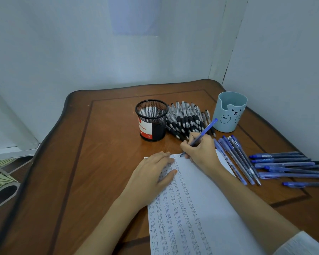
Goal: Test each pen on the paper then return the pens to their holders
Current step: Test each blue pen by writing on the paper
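A white paper (206, 208) covered in columns of the word "test" lies on the wooden table (103, 144). My right hand (201, 151) grips a blue pen (208, 128) with its tip touching the paper's top edge. My left hand (153, 173) rests flat on the paper's upper left corner. A black mesh holder (151, 120) stands behind the paper, and a light blue bear holder (231, 111) stands to the right. Black pens (187, 119) lie heaped between the two holders. Blue pens (276, 164) lie spread at the right.
White walls close in behind and to the right of the table. The table's left edge drops to a patterned floor (2, 181). A red-labelled card sits inside the mesh holder.
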{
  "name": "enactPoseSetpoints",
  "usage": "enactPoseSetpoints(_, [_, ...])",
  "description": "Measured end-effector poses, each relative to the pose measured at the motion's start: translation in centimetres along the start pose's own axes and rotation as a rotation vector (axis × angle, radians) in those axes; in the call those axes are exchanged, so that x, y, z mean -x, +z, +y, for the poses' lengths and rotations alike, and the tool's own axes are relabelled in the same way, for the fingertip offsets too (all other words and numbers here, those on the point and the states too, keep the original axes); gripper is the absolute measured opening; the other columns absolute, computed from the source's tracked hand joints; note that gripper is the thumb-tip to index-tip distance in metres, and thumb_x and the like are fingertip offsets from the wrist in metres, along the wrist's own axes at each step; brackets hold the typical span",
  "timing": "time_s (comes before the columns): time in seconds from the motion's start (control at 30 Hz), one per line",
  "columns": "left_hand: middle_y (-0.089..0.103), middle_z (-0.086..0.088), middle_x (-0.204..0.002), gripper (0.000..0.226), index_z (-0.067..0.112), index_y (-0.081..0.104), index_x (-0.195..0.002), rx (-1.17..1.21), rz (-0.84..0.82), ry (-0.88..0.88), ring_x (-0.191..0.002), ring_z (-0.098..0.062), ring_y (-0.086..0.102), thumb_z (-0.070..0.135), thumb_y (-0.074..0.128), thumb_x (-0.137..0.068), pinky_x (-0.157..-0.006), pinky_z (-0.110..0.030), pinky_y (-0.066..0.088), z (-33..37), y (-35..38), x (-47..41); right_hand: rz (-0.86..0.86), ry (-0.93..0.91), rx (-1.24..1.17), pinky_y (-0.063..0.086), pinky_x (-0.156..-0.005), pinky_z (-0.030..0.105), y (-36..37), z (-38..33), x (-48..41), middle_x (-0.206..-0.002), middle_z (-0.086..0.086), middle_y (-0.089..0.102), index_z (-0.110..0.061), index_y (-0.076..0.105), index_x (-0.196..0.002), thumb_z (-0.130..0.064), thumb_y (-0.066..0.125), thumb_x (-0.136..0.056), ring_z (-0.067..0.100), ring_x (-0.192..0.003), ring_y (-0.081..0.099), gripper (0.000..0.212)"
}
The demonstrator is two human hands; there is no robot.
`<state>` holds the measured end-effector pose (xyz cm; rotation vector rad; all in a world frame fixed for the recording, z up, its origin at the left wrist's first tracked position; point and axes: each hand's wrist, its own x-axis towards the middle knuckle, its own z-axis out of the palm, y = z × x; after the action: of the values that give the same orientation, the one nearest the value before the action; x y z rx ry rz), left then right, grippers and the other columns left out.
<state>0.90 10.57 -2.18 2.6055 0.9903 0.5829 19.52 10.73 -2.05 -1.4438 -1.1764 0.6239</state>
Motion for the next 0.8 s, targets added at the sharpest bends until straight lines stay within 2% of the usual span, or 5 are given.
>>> enactPoseSetpoints(0.17, [0.036,0.018,-0.148,0.042,0.030,0.047,-0.137,-0.004,-0.012,-0.001,-0.138,0.005,0.022,0.045,0.045,-0.098,-0.096,0.004,-0.004,-0.01,0.00,-0.04,0.013,-0.004,0.004,0.037,-0.038,0.018,-0.08,0.01,-0.03,-0.052,0.021,0.043,-0.008,0.038,-0.056,0.010,0.059,-0.083,0.026,-0.044,0.056,0.038])
enactPoseSetpoints(0.3, [0.037,0.017,-0.148,0.042,0.030,0.048,-0.137,-0.003,-0.003,-0.004,-0.138,0.004,0.023,0.045,0.045,-0.097,-0.101,-0.004,0.004,0.06,-0.02,-0.07,0.027,-0.001,0.008,0.037,-0.038,0.019,-0.05,-0.02,0.02,-0.051,0.019,0.047,-0.008,0.039,-0.055,0.009,0.059,-0.083,0.027,-0.045,0.057,0.039])
enactPoseSetpoints(0.43, [0.035,0.018,-0.149,0.042,0.030,0.046,-0.138,-0.006,-0.018,-0.002,-0.138,0.004,0.021,0.045,0.044,-0.098,-0.095,0.004,-0.005,0.09,-0.07,-0.05,0.008,0.012,-0.011,0.035,-0.037,0.018,-0.11,0.08,-0.01,-0.054,0.016,0.044,-0.008,0.039,-0.056,0.010,0.059,-0.083,0.021,-0.041,0.055,0.038])
enactPoseSetpoints(0.67, [0.036,0.015,-0.149,0.042,0.029,0.048,-0.137,0.004,-0.004,-0.001,-0.139,0.003,0.023,0.044,0.045,-0.098,-0.100,-0.003,0.003,0.15,-0.12,0.00,0.020,-0.020,0.008,0.037,-0.041,0.021,-0.03,0.47,-0.18,-0.052,0.012,0.040,-0.007,0.037,-0.056,0.011,0.058,-0.082,0.028,-0.044,0.057,0.038])
enactPoseSetpoints(0.8, [0.036,0.016,-0.149,0.043,0.029,0.048,-0.137,-0.003,-0.007,0.002,-0.139,0.003,0.023,0.044,0.045,-0.098,-0.095,0.003,-0.004,0.03,-0.05,-0.02,0.036,-0.017,0.011,0.037,-0.040,0.020,0.00,0.59,-0.36,-0.053,0.026,0.042,-0.003,0.040,-0.057,0.010,0.059,-0.082,0.028,-0.043,0.056,0.034])
